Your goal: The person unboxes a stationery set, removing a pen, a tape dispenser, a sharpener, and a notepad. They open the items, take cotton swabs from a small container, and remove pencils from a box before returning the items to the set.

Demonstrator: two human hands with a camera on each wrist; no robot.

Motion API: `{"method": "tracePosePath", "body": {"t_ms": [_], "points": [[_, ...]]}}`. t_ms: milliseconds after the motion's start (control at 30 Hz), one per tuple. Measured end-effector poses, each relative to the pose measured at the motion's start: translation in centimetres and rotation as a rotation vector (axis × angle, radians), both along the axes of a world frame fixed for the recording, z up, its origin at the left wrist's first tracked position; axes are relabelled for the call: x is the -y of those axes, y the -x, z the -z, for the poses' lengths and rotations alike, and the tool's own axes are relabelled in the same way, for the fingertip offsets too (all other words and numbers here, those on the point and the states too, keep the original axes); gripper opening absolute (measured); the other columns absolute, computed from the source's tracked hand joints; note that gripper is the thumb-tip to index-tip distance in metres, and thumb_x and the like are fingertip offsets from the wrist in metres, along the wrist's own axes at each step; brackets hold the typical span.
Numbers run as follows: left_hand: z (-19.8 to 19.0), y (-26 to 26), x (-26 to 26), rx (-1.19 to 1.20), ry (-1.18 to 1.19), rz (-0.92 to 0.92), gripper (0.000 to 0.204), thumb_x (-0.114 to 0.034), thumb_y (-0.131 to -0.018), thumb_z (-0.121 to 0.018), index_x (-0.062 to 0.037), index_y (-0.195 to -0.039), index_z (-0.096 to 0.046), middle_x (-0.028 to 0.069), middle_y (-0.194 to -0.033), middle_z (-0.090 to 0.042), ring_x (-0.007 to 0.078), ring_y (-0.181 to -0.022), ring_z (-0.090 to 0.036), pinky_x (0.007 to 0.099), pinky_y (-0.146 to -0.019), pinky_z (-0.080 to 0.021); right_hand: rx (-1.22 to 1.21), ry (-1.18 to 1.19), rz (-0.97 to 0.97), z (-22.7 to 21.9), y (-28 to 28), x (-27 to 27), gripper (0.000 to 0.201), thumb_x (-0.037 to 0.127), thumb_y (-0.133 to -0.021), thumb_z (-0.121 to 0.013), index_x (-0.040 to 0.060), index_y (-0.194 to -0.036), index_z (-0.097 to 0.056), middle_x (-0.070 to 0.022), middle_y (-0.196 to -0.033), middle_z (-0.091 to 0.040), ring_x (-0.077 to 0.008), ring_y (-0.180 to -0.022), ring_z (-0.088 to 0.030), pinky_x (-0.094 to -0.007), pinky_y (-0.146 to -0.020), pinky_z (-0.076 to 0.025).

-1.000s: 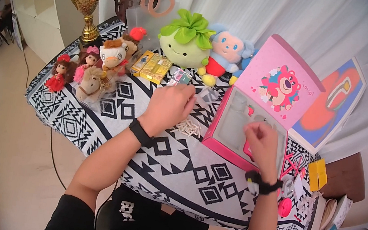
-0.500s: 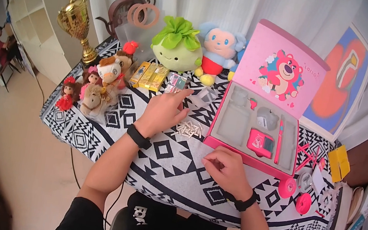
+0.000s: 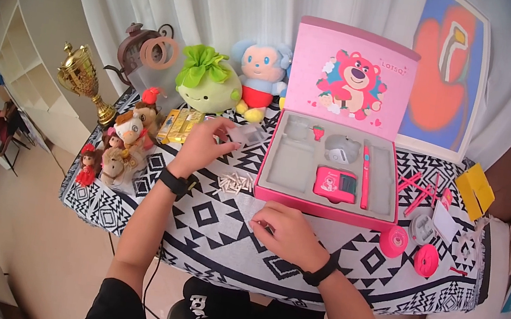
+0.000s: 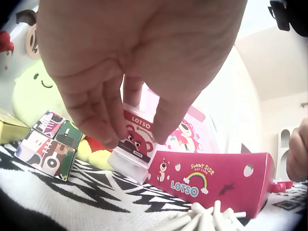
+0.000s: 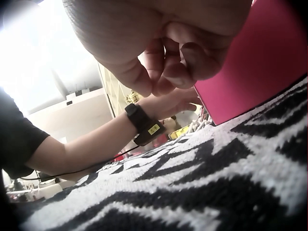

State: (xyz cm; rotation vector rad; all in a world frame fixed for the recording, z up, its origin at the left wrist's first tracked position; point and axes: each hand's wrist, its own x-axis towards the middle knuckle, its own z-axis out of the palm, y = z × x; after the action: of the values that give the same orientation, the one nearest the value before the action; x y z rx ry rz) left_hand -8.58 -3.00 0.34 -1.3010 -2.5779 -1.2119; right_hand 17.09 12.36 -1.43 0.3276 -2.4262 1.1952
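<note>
Fingers of the right hand curl loosely before the pink box, nothing showing in them. With that hand as the clock's centre, white sticks lie heaped at ten o'clock. Beyond them the left hand has thumb and fingers spread to either side of a small Lotso case at eleven; whether they touch it I cannot tell. The step in hand seems to be taking hold of that case, and the next move would call for a light pinch across its sides. Picture tiles at the case's nine o'clock and the box just beside it could crowd the grip. Farther off, a green plush sits at eleven, a gold trophy at ten, and a framed picture stands at one.
</note>
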Motion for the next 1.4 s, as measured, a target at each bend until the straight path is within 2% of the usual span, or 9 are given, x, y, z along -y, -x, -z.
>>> {"method": "tracePosePath", "body": {"t_ms": [167, 267, 333, 433, 567, 700, 1000, 1200, 1400], "points": [[-0.1, 0.8, 1.2, 0.325, -0.302, 0.029, 0.045, -0.008, -0.083, -0.086, 0.0001, -0.119, -0.061, 0.0094, -0.115, -0.066, 0.0177, -0.101, -0.068, 0.0309, -0.086, -0.060, -0.017, 0.002, 0.009, 0.1, -0.1, -0.1, 0.008, 0.009, -0.089, -0.073, 0.0009, -0.091, -0.071, -0.0111, -0.083, -0.066, -0.0294, -0.072, -0.066, -0.0378, -0.067, -0.054], [0.5, 2.4, 2.5, 0.193, -0.469, -0.110, 0.033, -0.003, -0.090, -0.075, -0.0008, -0.116, -0.055, 0.0079, -0.114, -0.063, 0.0169, -0.102, -0.068, 0.0327, -0.087, -0.062, -0.034, -0.013, 0.018, -0.1, -0.1, -0.1, 0.007, 0.008, -0.088, -0.073, 0.0009, -0.091, -0.071, -0.0110, -0.083, -0.066, -0.0293, -0.072, -0.066, -0.0376, -0.066, -0.054], [0.6, 3.4, 3.1, 0.385, -0.892, 0.002, 0.024, 0.002, -0.097, -0.056, -0.0081, -0.117, -0.050, 0.0063, -0.117, -0.058, 0.0196, -0.102, -0.070, 0.0331, -0.082, -0.063, -0.048, -0.022, 0.020, -0.1, 0.0, -0.1, 0.007, 0.007, -0.088, -0.073, 0.0009, -0.091, -0.071, -0.0108, -0.083, -0.066, -0.0292, -0.071, -0.065, -0.0372, -0.066, -0.054], [-3.1, 1.1, 3.8, 0.541, -0.913, 0.027, 0.025, 0.003, -0.095, -0.054, -0.0077, -0.118, -0.049, 0.0100, -0.121, -0.059, 0.0190, -0.099, -0.069, 0.0341, -0.077, -0.065, -0.093, 0.051, 0.052, -0.1, 0.1, 0.0, 0.005, 0.005, -0.089, -0.073, 0.0009, -0.090, -0.071, -0.0091, -0.081, -0.065, -0.0251, -0.065, -0.063, -0.0332, -0.061, -0.051], [-4.9, -0.1, 5.5, 0.796, -0.567, 0.354, 0.042, 0.005, -0.091, -0.055, -0.0071, -0.130, -0.047, 0.0091, -0.116, -0.063, 0.0197, -0.097, -0.070, 0.0332, -0.070, -0.065, -0.110, 0.158, 0.194, -1.2, -0.3, 0.2, 0.005, 0.006, -0.092, -0.073, 0.0021, -0.094, -0.070, -0.0062, -0.081, -0.064, -0.0172, -0.062, -0.060, -0.0285, -0.058, -0.048], [-2.7, -1.8, 4.7, 0.919, -0.471, 0.566, 0.048, 0.005, -0.085, -0.060, -0.0062, -0.131, -0.051, 0.0058, -0.108, -0.066, 0.0139, -0.095, -0.068, 0.0270, -0.079, -0.057, -0.111, 0.417, 0.274, -1.0, 0.2, 0.2, 0.012, 0.010, -0.095, -0.074, 0.0015, -0.102, -0.071, -0.0034, -0.082, -0.066, -0.0082, -0.061, -0.056, -0.0241, -0.055, -0.044], [0.3, -6.8, 1.4, 0.916, -0.365, 0.631, 0.034, 0.005, -0.094, -0.067, -0.0050, -0.125, -0.056, 0.0001, -0.107, -0.066, 0.0053, -0.097, -0.065, 0.0205, -0.084, -0.051, 0.369, 0.333, -0.095, -0.8, 0.2, -0.2, 0.016, 0.007, -0.095, -0.074, -0.0052, -0.106, -0.072, -0.0044, -0.083, -0.072, -0.0037, -0.071, -0.063, -0.0212, -0.063, -0.050], [1.1, -7.9, 1.3, 1.115, -0.249, 0.742, 0.032, -0.020, -0.100, -0.073, -0.0055, -0.123, -0.056, 0.0027, -0.121, -0.063, 0.0103, -0.113, -0.061, 0.0313, -0.097, -0.050, 0.246, 0.542, 0.045, 1.1, 0.5, 0.1, 0.013, 0.006, -0.092, -0.072, -0.0061, -0.098, -0.071, -0.0059, -0.073, -0.071, -0.0073, -0.064, -0.066, -0.0237, -0.059, -0.052], [0.9, -7.3, 2.0, 1.310, -0.259, 0.794, 0.053, -0.015, -0.098, -0.073, -0.0046, -0.145, -0.050, 0.0064, -0.140, -0.057, 0.0171, -0.130, -0.057, 0.0370, -0.106, -0.050, 0.280, 0.585, 0.143, 0.8, 0.5, -0.2, 0.011, 0.003, -0.092, -0.070, -0.0076, -0.092, -0.068, -0.0038, -0.072, -0.068, -0.0047, -0.064, -0.061, -0.0234, -0.058, -0.049]]}}
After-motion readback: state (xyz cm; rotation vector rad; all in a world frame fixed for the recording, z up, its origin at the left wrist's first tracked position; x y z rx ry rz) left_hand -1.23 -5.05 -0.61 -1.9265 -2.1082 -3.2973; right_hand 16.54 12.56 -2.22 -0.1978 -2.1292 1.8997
